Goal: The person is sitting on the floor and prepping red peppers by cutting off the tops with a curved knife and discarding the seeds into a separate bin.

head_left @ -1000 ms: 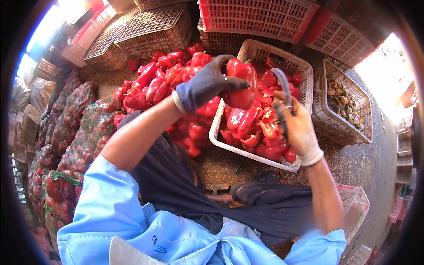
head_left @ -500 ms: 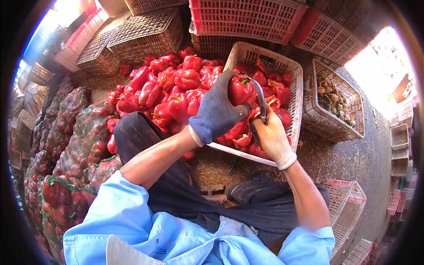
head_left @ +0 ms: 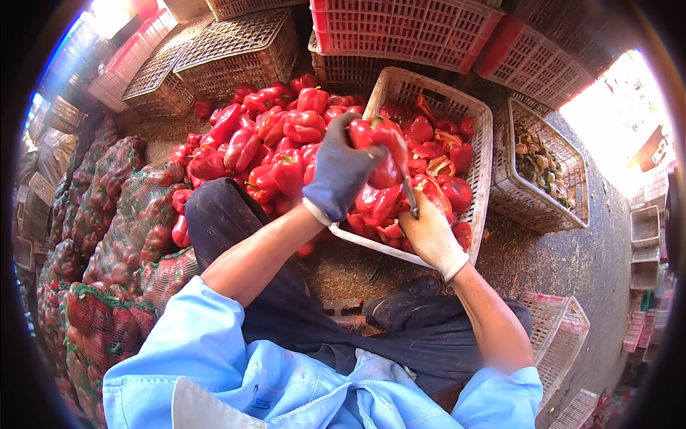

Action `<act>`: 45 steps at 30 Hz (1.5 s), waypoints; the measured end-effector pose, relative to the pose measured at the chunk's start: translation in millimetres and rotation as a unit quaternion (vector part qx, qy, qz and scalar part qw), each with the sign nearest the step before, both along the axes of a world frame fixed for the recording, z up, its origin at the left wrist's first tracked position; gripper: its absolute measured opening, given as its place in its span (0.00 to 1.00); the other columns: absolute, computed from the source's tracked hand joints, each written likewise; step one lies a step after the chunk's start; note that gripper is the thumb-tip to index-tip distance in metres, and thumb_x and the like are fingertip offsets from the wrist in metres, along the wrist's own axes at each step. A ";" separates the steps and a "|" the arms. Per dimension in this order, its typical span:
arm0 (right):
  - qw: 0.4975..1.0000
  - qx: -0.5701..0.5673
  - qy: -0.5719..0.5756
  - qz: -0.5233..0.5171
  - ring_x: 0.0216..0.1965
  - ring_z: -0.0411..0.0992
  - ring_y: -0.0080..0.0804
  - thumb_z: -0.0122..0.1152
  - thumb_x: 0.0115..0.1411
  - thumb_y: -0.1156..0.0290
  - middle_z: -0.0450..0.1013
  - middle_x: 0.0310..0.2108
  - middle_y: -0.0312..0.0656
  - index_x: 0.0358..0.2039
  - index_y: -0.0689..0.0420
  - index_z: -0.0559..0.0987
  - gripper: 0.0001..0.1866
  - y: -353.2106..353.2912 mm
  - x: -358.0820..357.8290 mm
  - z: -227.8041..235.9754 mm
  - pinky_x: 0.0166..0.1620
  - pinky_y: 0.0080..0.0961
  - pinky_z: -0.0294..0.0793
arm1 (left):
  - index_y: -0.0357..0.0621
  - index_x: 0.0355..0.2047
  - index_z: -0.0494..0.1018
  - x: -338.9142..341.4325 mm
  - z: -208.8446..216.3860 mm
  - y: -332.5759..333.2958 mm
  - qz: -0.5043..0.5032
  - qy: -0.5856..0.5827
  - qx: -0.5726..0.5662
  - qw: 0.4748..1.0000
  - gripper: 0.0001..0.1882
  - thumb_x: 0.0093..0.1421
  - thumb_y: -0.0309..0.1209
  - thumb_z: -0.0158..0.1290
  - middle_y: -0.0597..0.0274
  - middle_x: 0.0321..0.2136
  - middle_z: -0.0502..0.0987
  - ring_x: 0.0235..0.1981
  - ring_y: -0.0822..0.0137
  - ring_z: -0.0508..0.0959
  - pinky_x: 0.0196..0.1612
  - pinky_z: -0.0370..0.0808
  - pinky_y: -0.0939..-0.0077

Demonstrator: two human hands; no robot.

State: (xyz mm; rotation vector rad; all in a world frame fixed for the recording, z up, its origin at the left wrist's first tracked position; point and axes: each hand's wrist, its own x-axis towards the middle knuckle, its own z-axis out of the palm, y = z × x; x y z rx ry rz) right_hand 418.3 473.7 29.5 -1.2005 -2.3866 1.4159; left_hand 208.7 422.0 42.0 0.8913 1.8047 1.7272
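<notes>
My left hand point(head_left: 337, 170), in a blue-grey glove, is closed around a red bell pepper point(head_left: 384, 151) over the left side of a white crate point(head_left: 484, 168). In a pale, stained glove, my right hand point(head_left: 433, 234) grips a knife point(head_left: 411, 196). Its blade stands at the pepper's lower right side; I cannot tell whether it touches. Red peppers point(head_left: 437, 146), some cut open, lie inside the crate below both hands. To the left of it, whole red peppers point(head_left: 268, 136) are heaped on the floor.
Green-tied net sacks of peppers point(head_left: 118, 222) line the left. A second crate point(head_left: 507, 179) at the right holds pale and green scraps point(head_left: 539, 164). Stacked crates point(head_left: 400, 28) stand along the back. Another crate point(head_left: 557, 332) sits by my right knee.
The pepper in my left hand has turned and moved slightly left. My right hand has dropped a little lower, and the knife's curved blade, seen plainly before, is now mostly hidden.
</notes>
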 end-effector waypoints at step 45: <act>0.977 0.045 0.182 -0.099 0.20 0.70 0.13 0.71 0.69 0.58 0.79 0.30 0.31 0.54 0.63 0.80 0.23 134.1 55.3 17.0 0.23 0.15 0.68 | 0.34 0.63 0.74 -16.2 -5.6 -22.4 -0.311 -0.392 -0.056 0.864 0.23 0.67 0.21 0.57 0.57 0.55 0.82 0.54 0.66 0.83 0.63 0.79 0.68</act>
